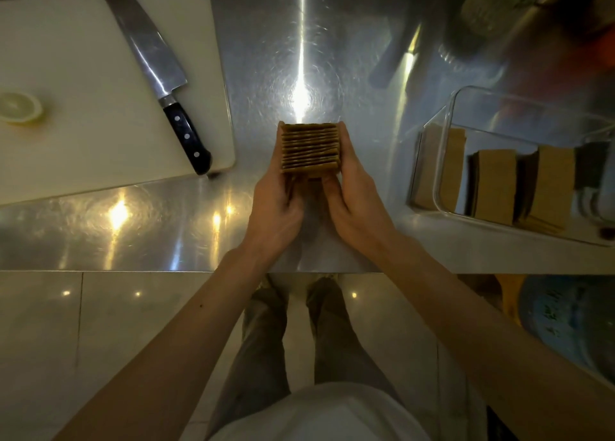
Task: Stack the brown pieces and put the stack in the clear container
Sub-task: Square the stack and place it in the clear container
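Both hands up over the steel counter [139,227], near its front edge: left hand [274,204] and right hand [354,201] closed on opposite sides of the stack of brown pieces [310,148], fingers flat along its flanks, thumbs tucked at the near end, edges of the pieces showing as fine parallel lines. Best done by keeping even pressure from both sides, squaring any proud edges against the palms, and carrying the stack level so that no middle pieces slip out. Next, by judgement, a move toward 3 o'clock to the clear container [442,161]. Inside it already: several brown stacks [492,184] standing in a row, with darker gaps between; the far right end blurred, contents there unclear. At 10 o'clock, well apart, a white cutting board [83,74] bearing a chef's knife [156,71] and a halved lemon or lime [20,107].
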